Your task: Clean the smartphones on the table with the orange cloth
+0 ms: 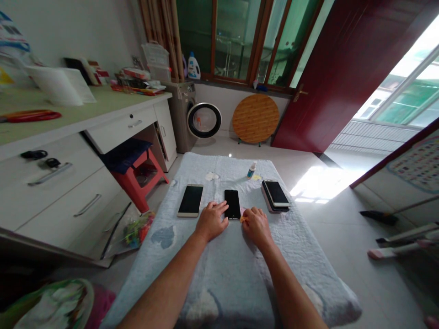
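A black phone [232, 203] lies screen up in the middle of a table covered by a pale blue cloth [219, 269]. My left hand [211, 221] rests flat beside its left edge, fingers spread and touching it. My right hand [256, 225] lies at its lower right corner, fingers curled on a small pink and yellow thing [242, 217] that I cannot make out. A gold-edged phone [190, 200] lies further left. A stack of phones [275, 195] lies to the right.
A small spray bottle [251, 170] and a white wipe [211, 176] sit at the table's far end. A white desk with drawers [68, 173] and a red stool [139, 176] stand left. A washing machine [192, 119] and round wooden board [255, 118] are beyond.
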`<action>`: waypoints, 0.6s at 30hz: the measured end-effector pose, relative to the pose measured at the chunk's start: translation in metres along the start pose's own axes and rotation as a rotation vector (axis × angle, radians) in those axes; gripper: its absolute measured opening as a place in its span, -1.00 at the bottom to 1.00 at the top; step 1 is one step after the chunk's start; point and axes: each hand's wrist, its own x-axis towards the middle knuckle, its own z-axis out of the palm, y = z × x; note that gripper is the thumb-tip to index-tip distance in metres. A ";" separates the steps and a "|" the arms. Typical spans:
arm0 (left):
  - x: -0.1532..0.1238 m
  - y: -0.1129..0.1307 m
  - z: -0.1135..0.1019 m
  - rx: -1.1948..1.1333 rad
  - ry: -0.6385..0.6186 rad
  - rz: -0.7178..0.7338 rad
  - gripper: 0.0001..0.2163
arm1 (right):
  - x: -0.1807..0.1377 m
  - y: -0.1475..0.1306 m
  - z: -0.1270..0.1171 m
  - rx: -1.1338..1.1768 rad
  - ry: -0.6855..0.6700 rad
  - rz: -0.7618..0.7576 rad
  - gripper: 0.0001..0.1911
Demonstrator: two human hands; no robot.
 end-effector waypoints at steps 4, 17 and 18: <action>-0.002 0.000 -0.001 -0.012 0.012 0.016 -0.52 | 0.001 0.001 -0.001 0.121 0.022 -0.045 -0.83; -0.001 -0.007 0.003 -0.036 -0.013 0.017 -0.55 | 0.058 -0.011 0.013 0.099 0.003 -0.028 -0.73; -0.001 -0.007 0.002 -0.038 -0.013 0.018 -0.56 | 0.065 -0.010 0.014 0.085 0.001 -0.015 -0.73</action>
